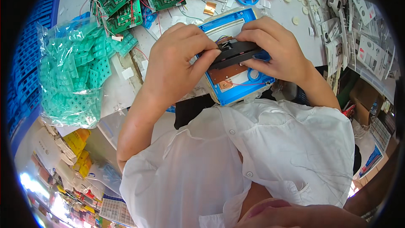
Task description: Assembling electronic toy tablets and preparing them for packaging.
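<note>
A bag of green keypads (71, 76) lies at the left of the tabletop (126, 88), green circuit boards (126, 0) behind it. The left hand (173, 67) pinches the black part's (234, 52) left end, and the right hand (274, 48) pinches its right end, over the blue case (228, 93). Seating it well probably wants level, even pressure, clear of the red wire (249, 84).

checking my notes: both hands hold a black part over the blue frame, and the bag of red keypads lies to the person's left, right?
Not quite: the head view shows the keypads in the clear bag are green, not red. The rest holds: left hand and right hand hold the black part over the blue frame.
</note>
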`<state>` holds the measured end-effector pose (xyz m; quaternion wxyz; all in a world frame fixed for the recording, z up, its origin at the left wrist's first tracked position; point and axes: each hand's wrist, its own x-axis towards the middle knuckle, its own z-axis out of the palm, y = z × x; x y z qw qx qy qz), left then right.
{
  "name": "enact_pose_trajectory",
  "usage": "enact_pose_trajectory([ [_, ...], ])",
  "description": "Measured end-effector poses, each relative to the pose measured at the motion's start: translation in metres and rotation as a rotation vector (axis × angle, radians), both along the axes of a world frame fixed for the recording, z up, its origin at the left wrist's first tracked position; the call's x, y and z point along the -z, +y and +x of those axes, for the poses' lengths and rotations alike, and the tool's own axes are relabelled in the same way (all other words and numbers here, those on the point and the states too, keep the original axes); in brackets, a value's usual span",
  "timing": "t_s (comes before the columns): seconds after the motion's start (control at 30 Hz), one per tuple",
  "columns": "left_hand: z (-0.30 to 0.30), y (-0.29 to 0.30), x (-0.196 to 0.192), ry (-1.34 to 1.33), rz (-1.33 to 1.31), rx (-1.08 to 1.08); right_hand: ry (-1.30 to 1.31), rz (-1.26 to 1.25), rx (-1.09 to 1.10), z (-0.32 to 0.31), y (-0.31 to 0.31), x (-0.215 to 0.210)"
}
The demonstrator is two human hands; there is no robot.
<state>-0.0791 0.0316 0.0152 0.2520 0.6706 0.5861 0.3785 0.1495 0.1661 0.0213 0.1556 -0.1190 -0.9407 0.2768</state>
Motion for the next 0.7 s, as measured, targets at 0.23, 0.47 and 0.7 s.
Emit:
enact_pose_trajectory([
  [0.23, -0.010, 0.015, -0.005, 0.048, -0.055, 0.110, -0.017, 0.054, -0.059, -0.012, 0.001, -0.005],
  [0.47, -0.014, 0.020, -0.007, 0.000, -0.142, 0.163, -0.019, 0.004, -0.085, -0.013, 0.001, -0.003],
  [0.7, -0.016, 0.025, -0.006, -0.113, -0.236, 0.190, -0.062, -0.006, -0.133, -0.013, 0.002, -0.004],
])
